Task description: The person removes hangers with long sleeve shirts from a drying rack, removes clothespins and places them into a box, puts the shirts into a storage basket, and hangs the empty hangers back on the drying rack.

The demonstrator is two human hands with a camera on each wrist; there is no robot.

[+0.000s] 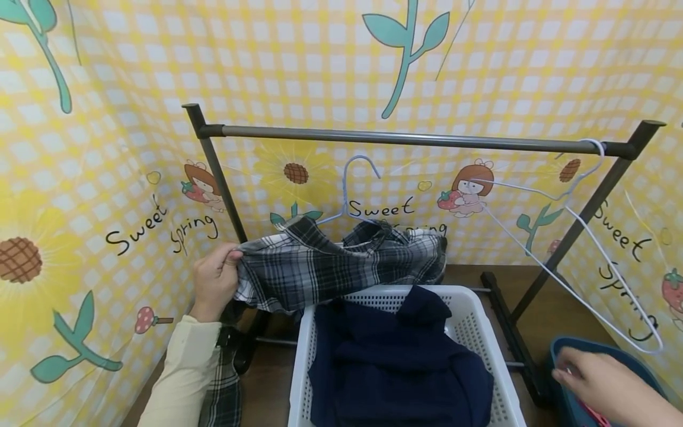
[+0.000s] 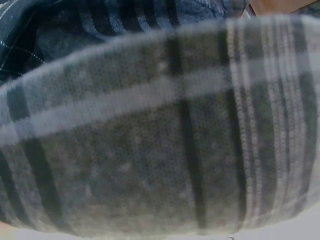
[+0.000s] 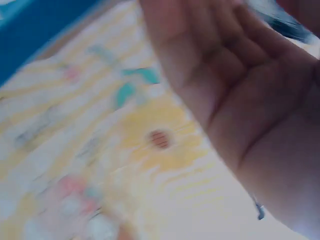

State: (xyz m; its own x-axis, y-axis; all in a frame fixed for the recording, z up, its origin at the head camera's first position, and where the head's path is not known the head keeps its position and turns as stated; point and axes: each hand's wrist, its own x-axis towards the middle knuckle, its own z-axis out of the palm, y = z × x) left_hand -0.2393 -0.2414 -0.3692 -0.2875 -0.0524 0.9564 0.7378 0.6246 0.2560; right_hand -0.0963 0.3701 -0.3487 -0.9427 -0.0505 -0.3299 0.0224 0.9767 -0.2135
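Note:
My left hand (image 1: 216, 276) grips the left shoulder of a black, grey and white plaid shirt (image 1: 309, 270). The shirt is on a pale lilac wire hanger (image 1: 344, 201), whose hook stands free below the rail. Plaid cloth (image 2: 125, 140) fills the left wrist view and hides that hand. At the lower right, my right hand (image 1: 613, 376) is over a dark blue bin (image 1: 565, 347), blurred, with its fingers loosely bent. A pink-red item (image 1: 594, 413) shows beneath it in the bin. The right wrist view shows the palm (image 3: 240, 95) with the fingertips out of frame.
A dark metal rail (image 1: 373, 136) spans the rack. Another lilac wire hanger (image 1: 573, 196) hangs at its right end without clothing. In front, a white perforated basket (image 1: 482, 332) holds navy clothing (image 1: 395, 362). A yellow checked cloth backdrop (image 1: 320, 71) surrounds the rack closely.

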